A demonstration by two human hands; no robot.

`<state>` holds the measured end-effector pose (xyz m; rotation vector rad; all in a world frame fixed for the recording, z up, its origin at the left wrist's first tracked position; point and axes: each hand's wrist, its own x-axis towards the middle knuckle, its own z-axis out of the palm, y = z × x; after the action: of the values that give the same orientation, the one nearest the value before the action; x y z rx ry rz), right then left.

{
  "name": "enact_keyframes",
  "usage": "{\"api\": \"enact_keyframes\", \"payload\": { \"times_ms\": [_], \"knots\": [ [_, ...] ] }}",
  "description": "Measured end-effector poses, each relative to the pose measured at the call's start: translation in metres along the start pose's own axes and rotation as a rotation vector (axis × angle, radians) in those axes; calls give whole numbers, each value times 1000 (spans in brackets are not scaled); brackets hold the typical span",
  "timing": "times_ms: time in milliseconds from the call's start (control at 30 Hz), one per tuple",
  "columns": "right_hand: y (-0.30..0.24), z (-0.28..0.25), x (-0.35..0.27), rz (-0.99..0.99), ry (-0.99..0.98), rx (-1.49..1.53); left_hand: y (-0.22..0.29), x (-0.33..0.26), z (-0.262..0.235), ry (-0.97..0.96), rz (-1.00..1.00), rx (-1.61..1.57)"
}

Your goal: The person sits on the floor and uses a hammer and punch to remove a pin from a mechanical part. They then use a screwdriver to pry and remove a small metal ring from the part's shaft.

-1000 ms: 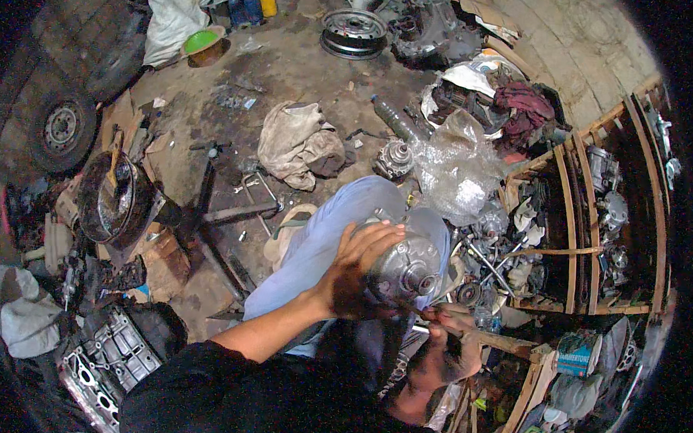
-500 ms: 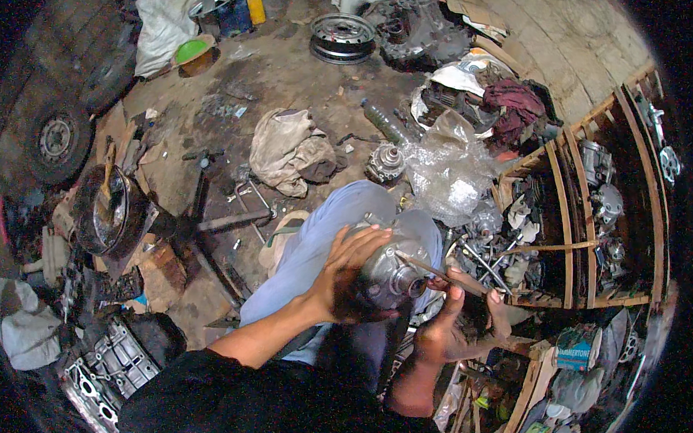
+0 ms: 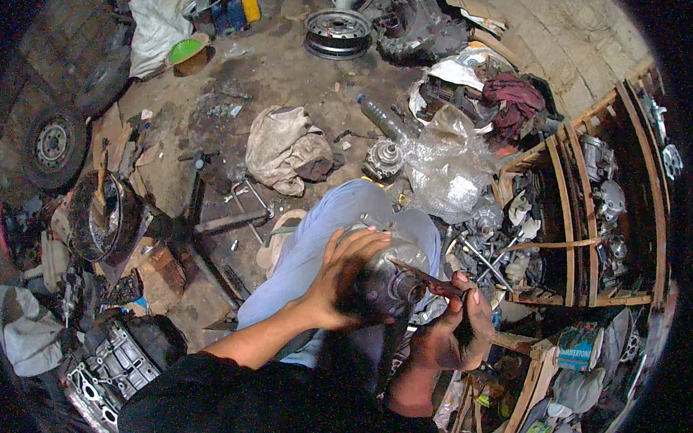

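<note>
My left hand (image 3: 343,274) lies with its fingers wrapped over the far side of a rounded grey metal housing (image 3: 402,257), which rests on my lap. A short dark cylindrical neck sticks out of the housing toward my right. My right hand (image 3: 465,320) pinches a thin rod-like tool (image 3: 433,282) between thumb and fingers. The tool slants to the upper left across the housing, its tip at the surface beside the neck. Its exact kind is blurred. Whether the tip touches the metal, I cannot tell. Shadow hides the housing's near side.
A crumpled cloth (image 3: 286,149), a toothed metal part (image 3: 384,158) and bubble wrap (image 3: 451,170) lie ahead of my knees. Wooden shelves (image 3: 572,217) with metal parts stand at the right. A black pan (image 3: 106,216) and an engine block (image 3: 116,369) are on the left.
My right hand has turned and its fingers have curled in more. The tool has shifted slightly lower along the housing, nearer the neck. My left hand keeps its hold.
</note>
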<state>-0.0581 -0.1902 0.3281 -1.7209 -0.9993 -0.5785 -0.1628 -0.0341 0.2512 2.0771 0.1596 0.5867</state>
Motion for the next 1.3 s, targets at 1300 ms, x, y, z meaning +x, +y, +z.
{"api": "enact_keyframes", "payload": {
  "times_ms": [1300],
  "knots": [
    [-15, -18, 9, 151, -9, -16, -6, 3, 9, 43, 53, 183]
  ]
}}
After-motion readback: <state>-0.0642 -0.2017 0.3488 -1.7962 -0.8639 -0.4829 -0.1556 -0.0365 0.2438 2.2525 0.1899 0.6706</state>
